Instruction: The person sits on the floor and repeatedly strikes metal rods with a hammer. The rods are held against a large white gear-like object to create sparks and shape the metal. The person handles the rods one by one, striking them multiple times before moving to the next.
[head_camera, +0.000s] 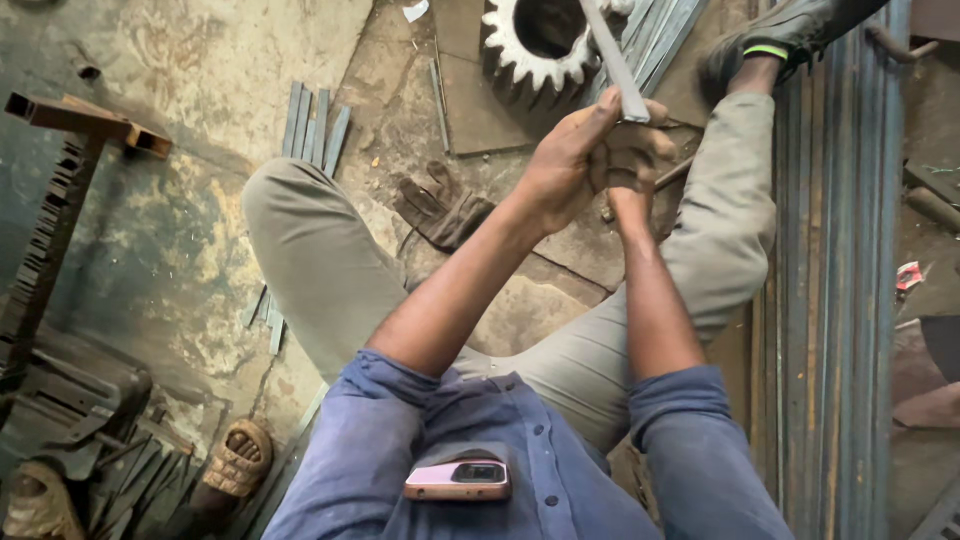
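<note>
Both my hands meet in front of me around a flat grey metal strip (612, 62) that rises toward the top of the view. My left hand (566, 160) wraps its fingers over the strip's lower end. My right hand (640, 160) is clenched just beside and under it, partly hidden by the left. Whether the right hand also grips the strip or something else I cannot tell. I sit on the floor in khaki trousers (330, 270) and a blue shirt, with a pink phone (458, 480) in the chest pocket.
A large toothed gear (510, 55) lies ahead, with a worn glove (440, 208) near my knee. Short metal strips (312, 125) lie on the concrete. Long steel bars (830, 300) run along the right. Metal brackets and sandals (238, 458) sit at lower left.
</note>
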